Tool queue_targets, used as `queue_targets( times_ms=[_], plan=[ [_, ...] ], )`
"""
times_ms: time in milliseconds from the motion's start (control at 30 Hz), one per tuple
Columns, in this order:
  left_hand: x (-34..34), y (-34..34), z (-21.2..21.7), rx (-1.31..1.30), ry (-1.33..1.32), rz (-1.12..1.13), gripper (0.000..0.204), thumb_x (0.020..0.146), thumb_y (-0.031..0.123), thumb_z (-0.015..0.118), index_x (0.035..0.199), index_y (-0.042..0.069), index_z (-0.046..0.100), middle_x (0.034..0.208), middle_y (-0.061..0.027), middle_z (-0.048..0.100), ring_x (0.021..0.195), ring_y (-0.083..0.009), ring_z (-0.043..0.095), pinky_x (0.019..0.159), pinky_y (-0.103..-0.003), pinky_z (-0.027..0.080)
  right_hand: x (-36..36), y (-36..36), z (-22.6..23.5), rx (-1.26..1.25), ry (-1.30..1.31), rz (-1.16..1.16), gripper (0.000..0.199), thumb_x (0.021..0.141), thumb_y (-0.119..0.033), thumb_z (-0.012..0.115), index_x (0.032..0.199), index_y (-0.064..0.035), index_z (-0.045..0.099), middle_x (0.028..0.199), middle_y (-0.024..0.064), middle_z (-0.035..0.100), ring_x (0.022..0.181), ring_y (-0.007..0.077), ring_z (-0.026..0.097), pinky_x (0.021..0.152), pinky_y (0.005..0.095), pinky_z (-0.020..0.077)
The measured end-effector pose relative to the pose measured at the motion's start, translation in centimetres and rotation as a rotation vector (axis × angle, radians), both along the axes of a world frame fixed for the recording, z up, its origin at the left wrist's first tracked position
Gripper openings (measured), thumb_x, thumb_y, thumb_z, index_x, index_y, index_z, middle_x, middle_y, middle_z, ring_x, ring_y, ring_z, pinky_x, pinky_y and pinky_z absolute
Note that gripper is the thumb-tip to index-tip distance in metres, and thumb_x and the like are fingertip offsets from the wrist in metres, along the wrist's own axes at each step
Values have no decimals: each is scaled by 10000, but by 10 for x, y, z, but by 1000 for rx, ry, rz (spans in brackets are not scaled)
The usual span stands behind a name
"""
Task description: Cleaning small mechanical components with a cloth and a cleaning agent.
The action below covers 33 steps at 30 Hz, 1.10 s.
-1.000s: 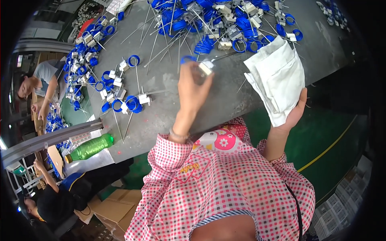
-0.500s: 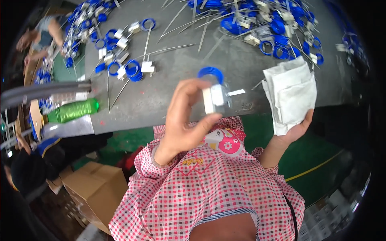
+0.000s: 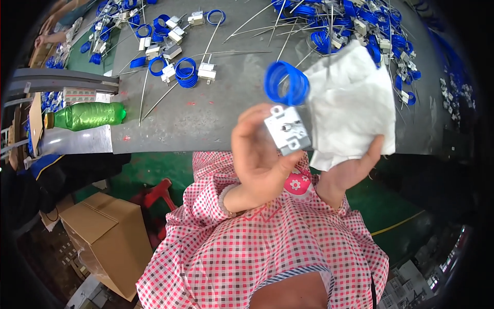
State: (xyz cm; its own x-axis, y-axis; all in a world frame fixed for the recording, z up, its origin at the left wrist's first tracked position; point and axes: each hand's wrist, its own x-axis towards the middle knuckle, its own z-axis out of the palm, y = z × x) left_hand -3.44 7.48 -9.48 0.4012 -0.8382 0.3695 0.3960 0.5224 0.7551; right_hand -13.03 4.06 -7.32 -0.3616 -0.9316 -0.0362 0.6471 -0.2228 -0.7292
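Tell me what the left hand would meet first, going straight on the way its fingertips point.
Leading with the held block, the left hand would likely meet the white cloth in the right hand first; one view leaves depth unclear.

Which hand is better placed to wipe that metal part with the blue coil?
Probably the right hand: it holds the folded white cloth close beside the metal part, while the left hand is occupied gripping that part.

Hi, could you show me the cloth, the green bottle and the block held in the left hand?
Block [image 3: 290,132]: head view, on its pale, flat face.
Cloth [image 3: 352,103]: head view, on the middle of its white front.
Bottle [image 3: 88,116]: head view, on its green body.
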Motion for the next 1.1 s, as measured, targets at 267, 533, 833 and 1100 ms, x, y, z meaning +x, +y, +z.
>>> queue_targets(
  times_ms=[267,533,833,1100],
  plan=[
    [15,-2,-15,159,141,64,614,683,-128,565,1198,21,266,1204,-109,339,1094,-183,379,927,-326,313,3,-3,2,-80,189,-141,594,848,-413,295,1284,-13,247,1279,160,337,1148,333,372,933,451,342],
    [9,7,-20,126,169,-67,588,760,-14,568,1238,-4,226,1216,-124,351,1085,-182,404,913,-312,331,15,23,-7,-189,478,363,767,802,-503,322,1309,39,130,1329,204,234,1203,332,301,971,430,273],
    [2,14,-11,69,-275,78,521,649,-64,633,1122,-83,415,1068,-150,424,948,-216,483,809,-302,407,14,19,-13,-351,474,369,404,858,-123,409,1172,127,363,1227,224,394,1129,271,401,922,340,330],
    [7,13,-1,58,-621,223,453,635,5,674,1040,-98,498,934,-168,512,796,-216,527,681,-265,434,9,18,3,-323,752,342,562,872,-388,356,1029,132,502,1073,202,527,981,246,519,825,307,392]
  ],
)
